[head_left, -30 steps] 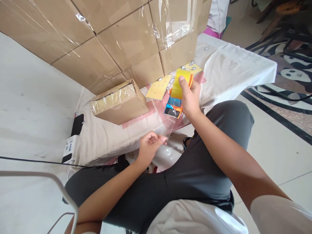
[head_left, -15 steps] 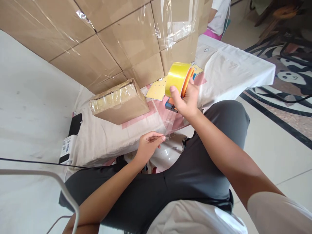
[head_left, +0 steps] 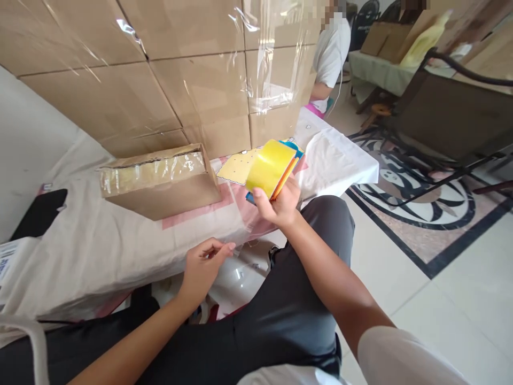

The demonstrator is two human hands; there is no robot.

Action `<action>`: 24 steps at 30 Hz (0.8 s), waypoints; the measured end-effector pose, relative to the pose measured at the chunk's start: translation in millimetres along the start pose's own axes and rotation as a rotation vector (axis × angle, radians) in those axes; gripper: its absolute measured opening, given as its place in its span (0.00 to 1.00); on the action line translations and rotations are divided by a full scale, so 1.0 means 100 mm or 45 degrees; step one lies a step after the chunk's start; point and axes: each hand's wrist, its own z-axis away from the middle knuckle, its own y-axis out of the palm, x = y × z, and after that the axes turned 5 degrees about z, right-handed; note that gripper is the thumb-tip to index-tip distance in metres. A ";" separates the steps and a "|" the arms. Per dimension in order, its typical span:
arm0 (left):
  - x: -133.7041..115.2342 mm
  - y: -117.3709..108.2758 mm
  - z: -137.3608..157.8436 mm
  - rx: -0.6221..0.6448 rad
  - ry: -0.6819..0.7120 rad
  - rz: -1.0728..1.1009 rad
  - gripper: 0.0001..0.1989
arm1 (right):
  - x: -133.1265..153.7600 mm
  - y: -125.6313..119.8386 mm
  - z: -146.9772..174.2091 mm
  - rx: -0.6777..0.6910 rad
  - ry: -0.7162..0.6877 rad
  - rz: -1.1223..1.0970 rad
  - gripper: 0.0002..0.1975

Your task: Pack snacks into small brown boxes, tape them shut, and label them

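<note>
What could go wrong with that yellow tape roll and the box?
The tape roll might slip and drop, since only the right hand is holding it up. Also, the right knee is close to the tablecloth; if it caught and tugged the wrinkled cloth, the small cardboard box standing on it could shift or tip.

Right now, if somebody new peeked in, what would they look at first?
Probably the bright yellow roll of tape, held in the person's right hand near the middle of the picture. Next might be the big wall of brown boxes behind it, with one lone box standing in front on the left. Over on the right, a panda picture decorates the floor.
</note>
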 end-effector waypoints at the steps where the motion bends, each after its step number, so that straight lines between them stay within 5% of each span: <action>1: -0.01 -0.01 0.00 -0.008 0.006 -0.012 0.17 | 0.04 0.01 0.02 -0.016 0.041 -0.030 0.25; 7: -0.19 -0.09 0.08 0.066 0.062 0.078 0.13 | 0.46 0.17 0.27 0.035 0.794 -0.669 0.27; 10: -0.21 -0.10 0.09 0.128 0.039 0.117 0.15 | 0.44 0.20 0.27 0.130 0.969 -0.795 0.28; 16: -0.10 -0.08 0.00 0.152 -0.099 0.139 0.19 | 0.28 0.17 0.09 -0.432 0.739 -0.704 0.19; 24: -0.19 -0.10 0.06 0.169 -0.108 0.160 0.20 | 0.15 0.06 0.22 -0.384 0.206 0.025 0.25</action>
